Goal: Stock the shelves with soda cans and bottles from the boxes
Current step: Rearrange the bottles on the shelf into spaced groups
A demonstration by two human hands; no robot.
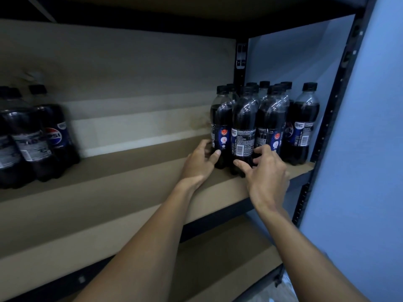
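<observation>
Several small dark cola bottles [244, 118] with black caps stand clustered at the right end of the brown shelf board [130, 192]. My left hand [201, 162] grips the base of the leftmost front bottle [221, 127], thumb on its front. My right hand [267, 171] curls its fingers round the base of the middle front bottle [243, 136]. One more bottle [302, 127] stands apart at the far right, near the upright.
Larger Pepsi bottles [39, 138] stand at the shelf's left end. A black metal upright [327, 127] and a blue wall [370, 149] bound the right side. Another shelf board [229, 258] lies below, and one above forms a low ceiling.
</observation>
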